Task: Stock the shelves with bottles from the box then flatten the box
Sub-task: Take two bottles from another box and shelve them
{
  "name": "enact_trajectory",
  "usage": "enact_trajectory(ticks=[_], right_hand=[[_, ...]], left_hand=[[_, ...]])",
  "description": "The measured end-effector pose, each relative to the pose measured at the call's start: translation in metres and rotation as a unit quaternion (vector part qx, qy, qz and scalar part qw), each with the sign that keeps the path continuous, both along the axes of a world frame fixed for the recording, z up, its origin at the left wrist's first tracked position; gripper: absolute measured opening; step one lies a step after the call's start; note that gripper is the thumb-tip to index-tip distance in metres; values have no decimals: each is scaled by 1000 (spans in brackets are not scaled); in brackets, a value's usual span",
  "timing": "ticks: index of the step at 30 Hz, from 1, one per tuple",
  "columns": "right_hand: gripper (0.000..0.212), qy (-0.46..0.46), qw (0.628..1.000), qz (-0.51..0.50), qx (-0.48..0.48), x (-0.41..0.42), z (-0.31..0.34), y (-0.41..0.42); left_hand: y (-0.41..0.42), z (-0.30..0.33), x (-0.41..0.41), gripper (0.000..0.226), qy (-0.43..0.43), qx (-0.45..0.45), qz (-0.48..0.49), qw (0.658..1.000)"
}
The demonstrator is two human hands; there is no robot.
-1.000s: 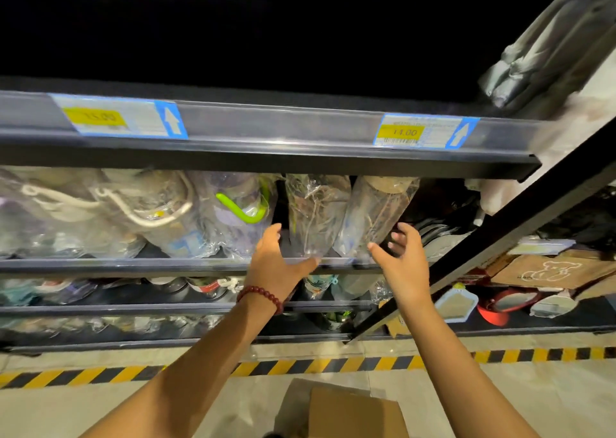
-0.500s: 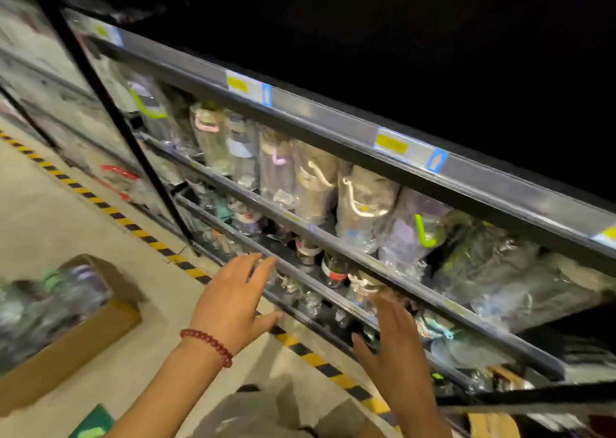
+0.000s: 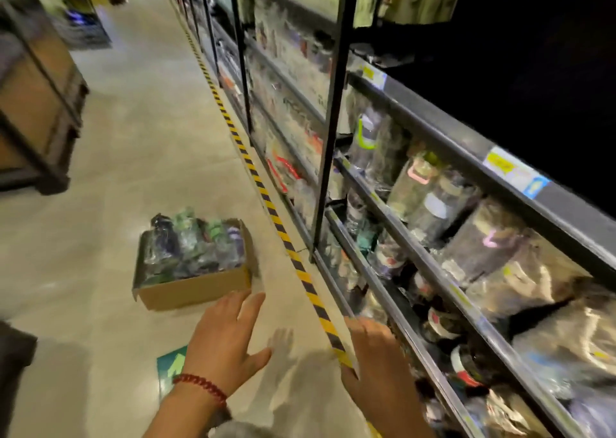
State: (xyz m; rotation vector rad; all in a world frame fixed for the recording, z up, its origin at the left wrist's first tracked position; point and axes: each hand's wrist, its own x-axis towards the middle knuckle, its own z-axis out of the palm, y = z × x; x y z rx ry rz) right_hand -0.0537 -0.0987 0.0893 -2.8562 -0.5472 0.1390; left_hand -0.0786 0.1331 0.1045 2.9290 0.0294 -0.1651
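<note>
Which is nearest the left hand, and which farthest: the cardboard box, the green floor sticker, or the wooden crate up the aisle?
From the left hand:
1. Green floor sticker, just beside the wrist.
2. Cardboard box, ahead on the floor.
3. Wooden crate, far left, up the aisle.

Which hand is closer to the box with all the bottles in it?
The left hand. Its fingertips reach up almost to the near edge of the cardboard box on the floor. The right hand is farther off, over by the striped floor tape and shelves.

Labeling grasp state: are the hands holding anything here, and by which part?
Nothing is held. The left hand and right hand are both open and empty, apart from the box of bottles on the floor.
</note>
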Motion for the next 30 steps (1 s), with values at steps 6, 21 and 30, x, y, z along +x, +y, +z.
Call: enact_trajectory(ticks=[6, 21, 30], right_hand=[[72, 4, 999, 28, -15, 30, 2, 106], [63, 69, 983, 170, -10, 127, -33, 342], [57, 103, 962, 253, -21, 243, -69, 453]], left_hand=[[95, 10, 29, 83, -16, -8, 24, 1000], [299, -32, 73, 79, 22, 8, 132, 991], [390, -60, 154, 77, 49, -10, 234, 971]])
